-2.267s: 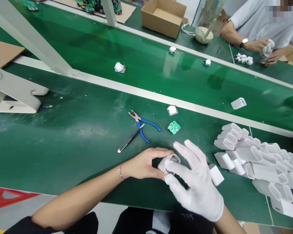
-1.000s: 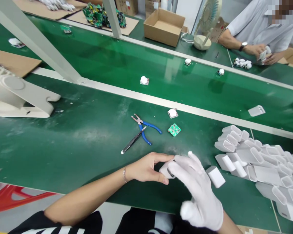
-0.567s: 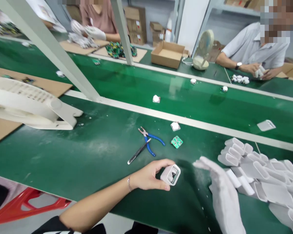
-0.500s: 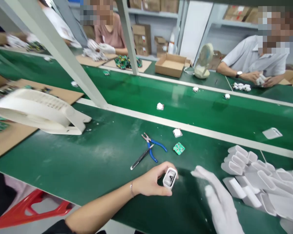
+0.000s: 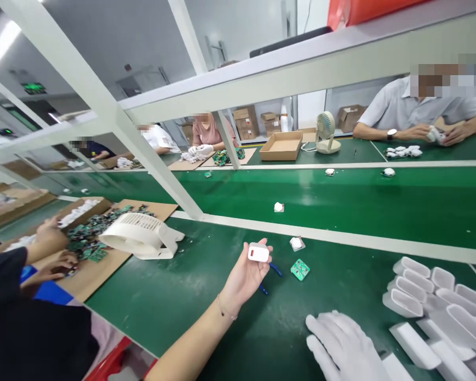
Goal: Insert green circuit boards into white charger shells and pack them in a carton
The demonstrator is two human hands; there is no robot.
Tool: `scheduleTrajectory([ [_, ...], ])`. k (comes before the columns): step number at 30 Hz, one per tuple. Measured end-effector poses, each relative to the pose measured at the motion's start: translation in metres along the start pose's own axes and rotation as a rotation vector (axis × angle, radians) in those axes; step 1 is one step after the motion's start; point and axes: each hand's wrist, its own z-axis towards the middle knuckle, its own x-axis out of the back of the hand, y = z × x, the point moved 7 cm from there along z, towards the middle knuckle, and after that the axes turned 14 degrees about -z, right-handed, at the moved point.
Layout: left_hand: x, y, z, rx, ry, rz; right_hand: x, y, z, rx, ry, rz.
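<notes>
While left fingers (image 5: 263,270) hold white casing (image 5: 258,252), right fingers (image 5: 321,327) slightly parted.

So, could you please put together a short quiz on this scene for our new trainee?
1. Multiple choice: what is in the left hand?
A) tweezers
B) a white casing
C) a screwdriver

2. True or false: the right hand wears a white glove, while the left hand is bare.

3. Short answer: just beyond the left hand lie a green circuit board and a white-topped piece. Which is closer to the near white rail?

Key:
1. B; the casing's end with the red mark faces the camera.
2. True.
3. The white-topped piece.
</notes>
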Motion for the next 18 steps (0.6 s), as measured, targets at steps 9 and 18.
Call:
scheduleTrajectory([
  [9, -0.03, 0.049, 0.074, -0.55, -0.146, 0.98, -0.018, -0.023, -0.005, -0.124, 0.081, 0.136],
  [18, -0.072, 0.056, 0.175, -0.589, -0.167, 1.85, -0.042, -0.035, -0.022, -0.123, 0.169, 0.031],
])
